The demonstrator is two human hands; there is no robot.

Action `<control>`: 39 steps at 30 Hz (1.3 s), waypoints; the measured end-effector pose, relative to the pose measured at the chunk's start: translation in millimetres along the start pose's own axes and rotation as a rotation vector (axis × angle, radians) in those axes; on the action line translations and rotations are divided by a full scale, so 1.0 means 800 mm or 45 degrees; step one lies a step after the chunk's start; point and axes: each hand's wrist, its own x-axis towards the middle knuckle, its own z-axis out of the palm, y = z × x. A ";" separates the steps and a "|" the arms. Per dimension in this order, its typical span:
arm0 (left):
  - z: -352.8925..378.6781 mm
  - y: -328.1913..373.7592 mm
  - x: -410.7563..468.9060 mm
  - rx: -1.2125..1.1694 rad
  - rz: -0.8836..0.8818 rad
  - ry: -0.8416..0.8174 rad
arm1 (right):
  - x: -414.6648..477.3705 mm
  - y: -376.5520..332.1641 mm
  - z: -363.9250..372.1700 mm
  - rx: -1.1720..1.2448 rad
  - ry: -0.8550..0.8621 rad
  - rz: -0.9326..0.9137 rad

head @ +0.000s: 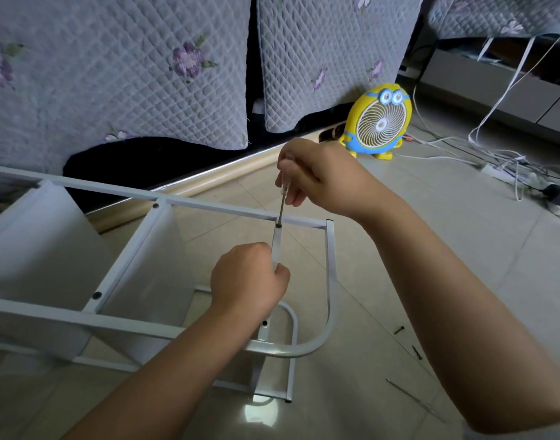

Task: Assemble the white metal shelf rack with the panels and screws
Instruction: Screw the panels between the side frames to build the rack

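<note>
The white metal shelf rack (pixel 209 207) lies on its side on the tiled floor, with white panels (pixel 34 249) fitted between its side frames. My right hand (pixel 316 176) grips a screwdriver (pixel 282 204) by its clear handle. The tip stands on a black screw (pixel 278 224) in the far frame bar. My left hand (pixel 248 277) grips the edge of the end panel (pixel 276 246) just below that screw. Black screw heads (pixel 96 295) show on the nearer bars.
Loose black screws (pixel 399 329) and a thin rod (pixel 415 400) lie on the floor at the right. A yellow cartoon fan (pixel 378 122) stands behind, with cables and a power strip (pixel 507 174) at far right. Quilted sofa cushions (pixel 113 74) rise behind the rack.
</note>
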 end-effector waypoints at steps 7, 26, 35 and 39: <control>0.002 0.000 0.002 0.013 0.000 0.030 | 0.000 -0.001 0.020 -0.145 0.254 -0.098; 0.006 0.020 0.003 0.223 0.351 0.225 | -0.131 0.128 -0.037 -0.180 0.721 0.489; 0.050 0.120 -0.009 0.490 0.546 -0.089 | -0.342 0.219 0.038 -0.908 -0.668 0.725; 0.060 0.114 0.000 0.581 0.507 -0.090 | -0.365 0.219 0.082 -0.861 -0.866 0.770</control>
